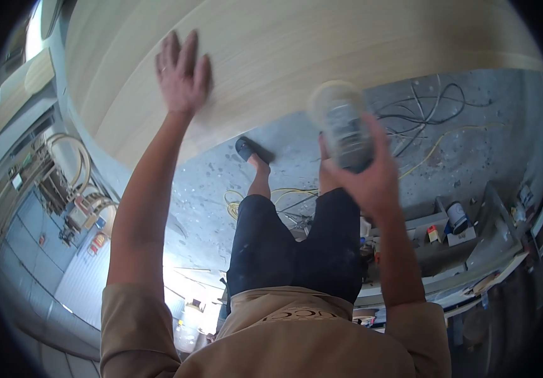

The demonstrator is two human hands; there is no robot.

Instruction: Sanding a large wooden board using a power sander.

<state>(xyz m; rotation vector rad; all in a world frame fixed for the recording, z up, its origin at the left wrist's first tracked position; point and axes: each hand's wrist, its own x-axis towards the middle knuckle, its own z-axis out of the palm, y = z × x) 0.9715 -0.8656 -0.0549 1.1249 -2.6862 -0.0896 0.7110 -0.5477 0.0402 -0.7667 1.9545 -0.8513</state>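
Observation:
A broad pale wooden panel (271,57) with a curved left end spreads across the top of the view. My left hand (183,82) lies flat on it with fingers spread, a ring on one of them. My right hand (378,179) is closed around a grey handheld sander (347,132) with a round pale pad, which looks like an orbital sander. Motion blurs the tool. Its pad overlaps the panel's near edge; whether it touches the wood I cannot tell.
Dark cables (432,113) lie looped on the grey, spotted floor (208,183), with a yellow cord (435,148) running near them. At right stands an open shelf unit (498,217) with a can (457,215) and small containers. Machinery (82,214) stands at left.

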